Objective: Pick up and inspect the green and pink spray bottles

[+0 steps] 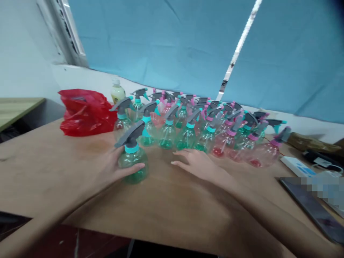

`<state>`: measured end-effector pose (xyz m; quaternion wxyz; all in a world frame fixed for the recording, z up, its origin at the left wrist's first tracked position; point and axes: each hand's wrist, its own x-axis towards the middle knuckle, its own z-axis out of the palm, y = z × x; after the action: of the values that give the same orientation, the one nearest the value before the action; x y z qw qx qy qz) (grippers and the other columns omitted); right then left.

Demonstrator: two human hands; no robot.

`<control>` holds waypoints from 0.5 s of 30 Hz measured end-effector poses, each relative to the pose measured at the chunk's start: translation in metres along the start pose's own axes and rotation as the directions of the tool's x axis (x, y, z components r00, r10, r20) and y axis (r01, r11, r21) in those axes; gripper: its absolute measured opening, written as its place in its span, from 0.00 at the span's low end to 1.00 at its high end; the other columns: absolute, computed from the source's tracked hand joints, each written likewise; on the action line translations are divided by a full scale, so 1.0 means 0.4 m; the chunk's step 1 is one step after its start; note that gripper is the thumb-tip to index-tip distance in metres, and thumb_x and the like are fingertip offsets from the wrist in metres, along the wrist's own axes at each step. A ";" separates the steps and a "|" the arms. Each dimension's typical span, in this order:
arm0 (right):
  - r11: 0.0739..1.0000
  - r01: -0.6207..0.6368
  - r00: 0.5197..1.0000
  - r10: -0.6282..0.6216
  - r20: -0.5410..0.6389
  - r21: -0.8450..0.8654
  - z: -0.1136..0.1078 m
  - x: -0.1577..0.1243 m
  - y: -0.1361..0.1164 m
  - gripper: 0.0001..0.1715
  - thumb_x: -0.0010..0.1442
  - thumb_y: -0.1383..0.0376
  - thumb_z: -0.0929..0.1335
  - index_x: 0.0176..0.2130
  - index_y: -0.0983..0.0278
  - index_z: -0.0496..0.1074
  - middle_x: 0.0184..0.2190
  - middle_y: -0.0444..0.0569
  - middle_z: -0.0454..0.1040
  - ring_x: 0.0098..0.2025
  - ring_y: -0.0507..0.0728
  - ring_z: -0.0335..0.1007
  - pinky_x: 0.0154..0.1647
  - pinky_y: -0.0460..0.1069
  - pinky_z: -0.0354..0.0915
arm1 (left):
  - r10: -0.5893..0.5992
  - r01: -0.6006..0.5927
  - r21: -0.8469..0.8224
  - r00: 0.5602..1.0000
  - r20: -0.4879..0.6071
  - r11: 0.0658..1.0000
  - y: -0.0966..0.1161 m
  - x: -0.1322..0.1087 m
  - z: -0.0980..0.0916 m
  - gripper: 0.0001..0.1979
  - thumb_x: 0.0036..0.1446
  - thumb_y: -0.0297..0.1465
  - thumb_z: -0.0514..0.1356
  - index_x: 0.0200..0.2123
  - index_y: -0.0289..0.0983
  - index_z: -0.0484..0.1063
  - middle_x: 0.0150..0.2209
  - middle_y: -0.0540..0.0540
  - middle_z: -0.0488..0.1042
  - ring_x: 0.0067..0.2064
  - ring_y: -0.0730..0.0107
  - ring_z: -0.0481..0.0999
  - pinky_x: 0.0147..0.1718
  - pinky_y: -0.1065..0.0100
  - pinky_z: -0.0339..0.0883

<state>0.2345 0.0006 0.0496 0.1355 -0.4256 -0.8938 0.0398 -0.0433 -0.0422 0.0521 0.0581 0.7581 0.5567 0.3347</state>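
My left hand is wrapped round a clear green spray bottle with a turquoise collar and a grey trigger head. The bottle stands upright, or nearly so, over the wooden table; whether its base touches the wood I cannot tell. To the right, my right hand is low over the table with its fingers stretched out and apart, holding nothing. Just beyond its fingers stand several more spray bottles in close rows, green ones with turquoise collars and pink ones with pink collars.
A crumpled red plastic bag lies at the back left, with a white-capped drink bottle behind it. Along the right side are a dark tablet-like slab, a white box and a black object with a cable. A blue curtain hangs behind.
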 end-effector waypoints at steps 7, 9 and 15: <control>0.997 0.056 0.989 -0.048 -0.138 0.057 -0.001 0.233 -0.206 0.25 0.62 0.53 0.62 0.53 0.63 0.66 0.48 0.54 0.73 0.46 0.63 0.71 0.46 0.57 0.65 | -0.203 0.190 -0.087 0.962 -0.183 0.978 -0.163 -0.039 -0.154 0.20 0.45 0.46 0.64 0.35 0.38 0.70 0.38 0.46 0.71 0.43 0.52 0.70 0.46 0.54 0.64; 0.998 0.020 0.987 -0.011 -0.159 0.055 0.013 0.286 -0.238 0.28 0.61 0.53 0.63 0.55 0.66 0.64 0.48 0.58 0.72 0.48 0.65 0.70 0.47 0.58 0.64 | -0.259 0.232 -0.161 0.951 -0.168 0.959 -0.203 -0.031 -0.180 0.21 0.44 0.46 0.64 0.35 0.37 0.70 0.35 0.47 0.72 0.41 0.54 0.71 0.44 0.53 0.64; 0.992 -0.103 0.978 0.115 -0.176 0.076 0.048 0.382 -0.278 0.40 0.58 0.50 0.64 0.59 0.74 0.58 0.43 0.65 0.73 0.45 0.70 0.69 0.43 0.61 0.64 | -0.272 0.225 -0.274 0.951 -0.148 0.935 -0.268 0.022 -0.199 0.25 0.46 0.44 0.64 0.43 0.34 0.67 0.43 0.42 0.72 0.45 0.54 0.71 0.46 0.56 0.65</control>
<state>0.0542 0.0488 0.0838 0.2272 -0.4710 -0.8515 0.0383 -0.1736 -0.0172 0.0677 0.1452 0.6337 0.6038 0.4614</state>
